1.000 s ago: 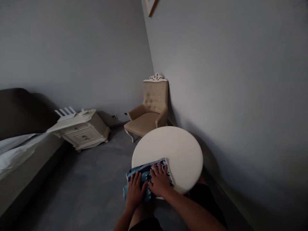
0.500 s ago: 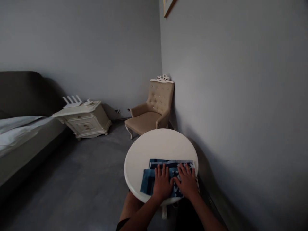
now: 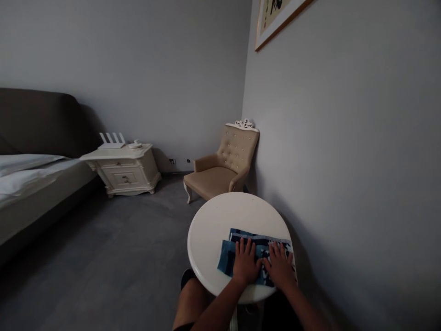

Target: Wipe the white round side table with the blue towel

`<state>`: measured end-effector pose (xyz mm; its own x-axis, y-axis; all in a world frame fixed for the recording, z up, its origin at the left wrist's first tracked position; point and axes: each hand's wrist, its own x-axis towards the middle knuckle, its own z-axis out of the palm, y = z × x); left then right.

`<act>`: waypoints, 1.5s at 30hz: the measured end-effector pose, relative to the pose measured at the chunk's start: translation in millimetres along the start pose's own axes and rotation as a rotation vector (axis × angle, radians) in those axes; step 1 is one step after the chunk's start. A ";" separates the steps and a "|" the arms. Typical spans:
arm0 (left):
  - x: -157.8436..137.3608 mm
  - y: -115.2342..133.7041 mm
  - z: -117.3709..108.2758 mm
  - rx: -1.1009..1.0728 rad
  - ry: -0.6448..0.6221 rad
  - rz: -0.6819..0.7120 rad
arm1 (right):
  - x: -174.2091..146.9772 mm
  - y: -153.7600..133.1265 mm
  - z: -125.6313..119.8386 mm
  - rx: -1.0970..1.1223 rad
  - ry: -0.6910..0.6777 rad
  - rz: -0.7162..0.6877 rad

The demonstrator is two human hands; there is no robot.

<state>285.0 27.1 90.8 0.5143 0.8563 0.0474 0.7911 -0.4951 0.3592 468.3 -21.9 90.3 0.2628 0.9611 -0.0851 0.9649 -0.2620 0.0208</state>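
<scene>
A folded towel (image 3: pixel 226 257) in blue, navy and white lies on the near right part of a round white table (image 3: pixel 206 220). My left hand (image 3: pixel 246 263) rests flat on the towel's middle, fingers spread. Beside it, my right hand (image 3: pixel 280 266) presses flat on the patterned right part, its fingers apart too. The two thumbs point toward each other and nearly meet. Both palms cover much of the cloth, and its layers sit slightly offset at the far left corner.
Just beyond the table stands a tan tufted armchair (image 3: pixel 213 179). A white nightstand (image 3: pixel 131 170) bearing a white router (image 3: pixel 112 141) is farther left, beside a bed (image 3: pixel 41 184). A grey wall (image 3: pixel 344 161) with a framed picture (image 3: pixel 275 23) runs close on the right.
The camera view has tilted and shifted, so the table and hands appear farther right and more of the picture shows. Both hands remain flat on the towel.
</scene>
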 end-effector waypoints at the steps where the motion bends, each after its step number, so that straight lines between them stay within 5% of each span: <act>1: -7.9 -12.2 -3.9 0.003 0.014 -0.014 | -3.3 -14.5 -2.4 0.011 -0.005 -0.021; 9: -79.8 -134.6 -39.4 0.217 0.184 -0.146 | -20.8 -149.8 -19.7 0.235 -0.007 -0.249; 14: -100.8 -164.3 -51.6 0.247 0.194 -0.239 | -24.9 -174.3 -37.3 0.350 -0.055 -0.401; 24: -93.6 -148.8 -34.1 0.225 0.109 -0.319 | -12.6 -142.3 7.4 0.371 -0.068 -0.477; 33: -53.2 -126.5 -2.7 0.159 0.004 -0.280 | 7.0 -90.8 10.6 0.403 -0.098 -0.418; 45: -22.2 -69.2 -40.8 0.012 -0.169 -0.229 | 20.1 -47.9 14.8 0.316 -0.065 -0.328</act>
<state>205.3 48.3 102.9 0.3691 0.9097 -0.1903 0.8964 -0.2944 0.3312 427.3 8.7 72.8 -0.0673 0.9928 -0.0995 0.9464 0.0320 -0.3213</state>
